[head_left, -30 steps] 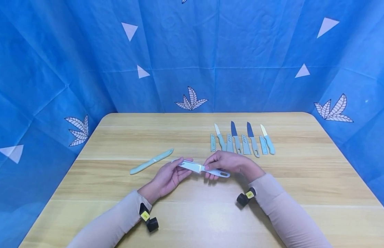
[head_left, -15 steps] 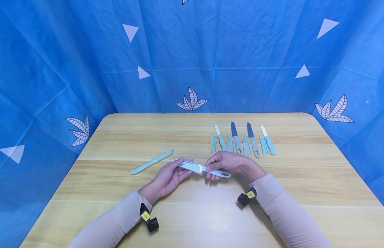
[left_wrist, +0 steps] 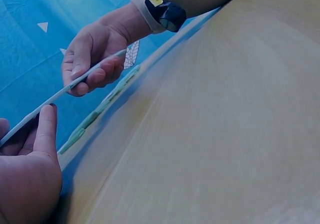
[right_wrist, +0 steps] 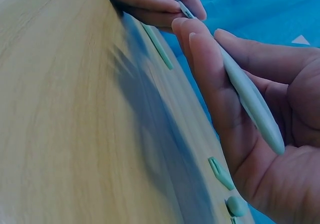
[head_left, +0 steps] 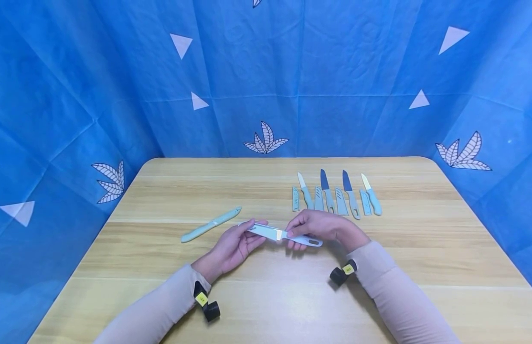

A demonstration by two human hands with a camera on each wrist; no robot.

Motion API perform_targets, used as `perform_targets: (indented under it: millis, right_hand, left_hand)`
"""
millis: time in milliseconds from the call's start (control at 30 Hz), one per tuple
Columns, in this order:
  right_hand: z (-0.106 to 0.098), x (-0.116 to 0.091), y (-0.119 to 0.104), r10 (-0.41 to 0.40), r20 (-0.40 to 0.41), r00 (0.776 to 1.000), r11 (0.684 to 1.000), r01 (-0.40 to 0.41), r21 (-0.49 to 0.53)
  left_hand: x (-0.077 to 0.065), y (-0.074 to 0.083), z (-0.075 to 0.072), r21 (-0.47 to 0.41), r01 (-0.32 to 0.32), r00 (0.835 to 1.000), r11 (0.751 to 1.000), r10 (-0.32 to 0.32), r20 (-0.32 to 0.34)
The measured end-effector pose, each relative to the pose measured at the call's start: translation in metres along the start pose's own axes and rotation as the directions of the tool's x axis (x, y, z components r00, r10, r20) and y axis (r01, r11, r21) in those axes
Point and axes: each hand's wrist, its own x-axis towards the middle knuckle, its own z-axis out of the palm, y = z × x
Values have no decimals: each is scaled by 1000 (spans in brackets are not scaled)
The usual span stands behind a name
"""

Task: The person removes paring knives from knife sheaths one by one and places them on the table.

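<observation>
My left hand (head_left: 233, 248) grips a pale blue-green blade sheath (head_left: 263, 231) between thumb and fingers, over the middle of the table. The knife's handle (head_left: 312, 241), which has a slot near its end, is pinched by my right hand (head_left: 322, 225). A short strip of bare blade (head_left: 279, 234) shows between sheath and handle; the sheath hides the rest. The right wrist view shows the handle (right_wrist: 252, 99) lying between thumb and fingers. In the left wrist view, both hands hold knife and sheath raised above the table. Left of them lies a sheathed knife (head_left: 201, 231).
At the back right several unsheathed knives lie in a row, among them a dark-bladed knife (head_left: 347, 184) and a light-bladed knife (head_left: 372, 198). Loose sheaths, such as this slotted one (head_left: 341, 201), lie between them. A blue curtain (head_left: 266, 71) hangs behind the wooden table (head_left: 270, 306).
My right hand has shifted slightly to the right with the handle, and the strip of bare blade beside the sheath is a little wider. The left hand stays in place.
</observation>
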Motion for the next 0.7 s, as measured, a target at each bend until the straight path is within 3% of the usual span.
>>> perform_targets:
  millis: [700]
  right_hand:
    - [-5,-10,0,4,12,1000,1000,-4,-30]
  left_hand:
    - [-2,1,3,14,-9,1000,1000,9,3]
